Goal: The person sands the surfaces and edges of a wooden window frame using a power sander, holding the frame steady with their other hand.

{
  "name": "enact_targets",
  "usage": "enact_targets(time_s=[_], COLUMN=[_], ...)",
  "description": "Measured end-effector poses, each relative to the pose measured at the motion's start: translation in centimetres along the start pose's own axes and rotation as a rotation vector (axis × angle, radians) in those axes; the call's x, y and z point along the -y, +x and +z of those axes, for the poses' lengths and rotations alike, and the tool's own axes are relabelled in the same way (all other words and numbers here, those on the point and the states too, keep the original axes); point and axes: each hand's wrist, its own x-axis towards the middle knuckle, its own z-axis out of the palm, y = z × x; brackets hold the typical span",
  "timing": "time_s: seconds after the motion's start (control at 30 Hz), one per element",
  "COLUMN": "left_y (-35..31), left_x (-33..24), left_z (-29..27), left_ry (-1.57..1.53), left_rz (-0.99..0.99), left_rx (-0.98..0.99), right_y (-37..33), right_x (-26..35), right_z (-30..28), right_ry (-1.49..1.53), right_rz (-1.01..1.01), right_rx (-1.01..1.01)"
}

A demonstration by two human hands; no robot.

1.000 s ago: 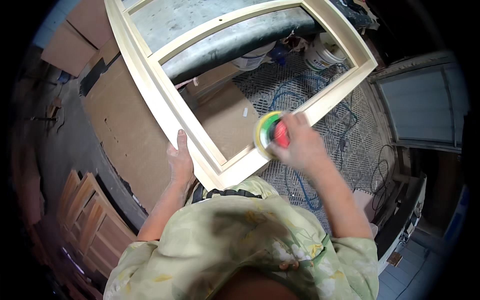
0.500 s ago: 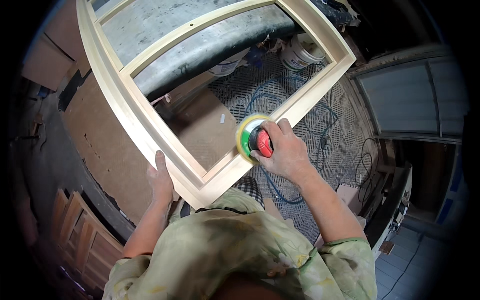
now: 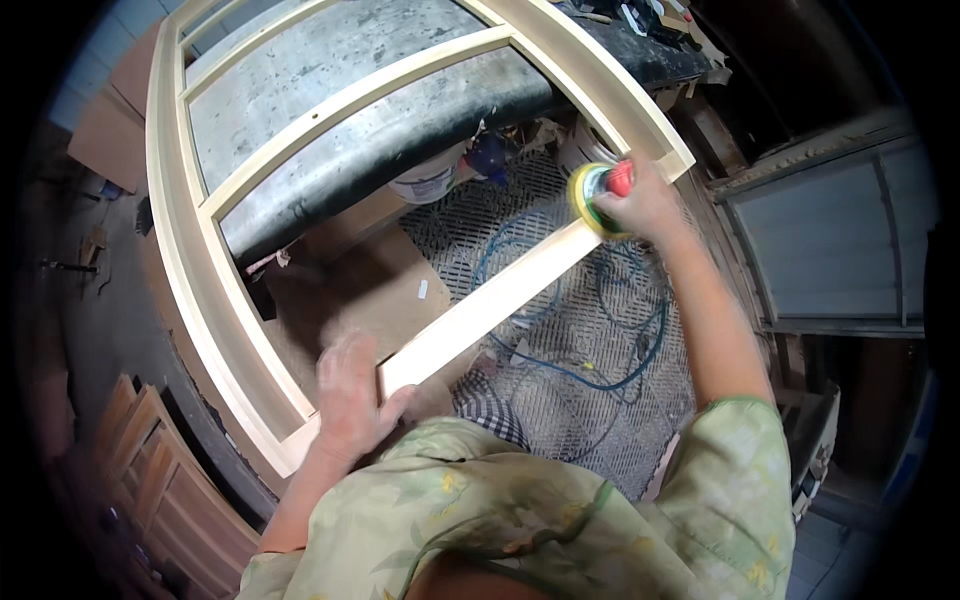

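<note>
A pale wooden frame (image 3: 470, 310) with crossbars lies in front of me, its far part over a grey worktop. My right hand (image 3: 645, 205) is wrapped round the red and black top of a round sander (image 3: 590, 200) with a yellow rim. The sander sits at the right part of the frame's near rail; motion smears it and the hand slightly. My left hand (image 3: 350, 405) grips the same rail close to its left corner, thumb toward me and fingers over the wood. Those fingers are partly blurred.
The grey, stained worktop (image 3: 390, 125) has a rounded dark edge. White buckets (image 3: 428, 178) stand beneath it. A blue hose (image 3: 600, 385) curls over the patterned floor mat (image 3: 570, 430). Brown wooden panels (image 3: 175, 490) lean at the lower left. Loose items lie on the bench at the far right.
My right hand and the sander have moved right and away along the near rail. My left hand has shifted from the outer left side onto that rail. The frame has moved left in view.
</note>
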Motion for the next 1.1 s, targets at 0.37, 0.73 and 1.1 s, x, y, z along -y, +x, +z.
enact_targets(time_s=[0.37, 0.73, 1.1], left_y=[7.7, 8.4, 8.9], left_x=[-6.4, -7.1, -7.0], left_z=[7.2, 6.5, 7.0], left_ry=[0.153, 0.112, 0.012], left_rz=[0.002, 0.046, 0.111], left_rx=[0.064, 0.041, 0.007], right_y=[4.8, 5.4, 11.7], right_x=[-5.0, 4.2, -9.9], right_z=[-1.7, -1.8, -5.8], right_ry=[0.031, -0.051, -0.136], right_rz=[-0.181, -0.836, 0.015], right_rx=[0.113, 0.648, 0.283])
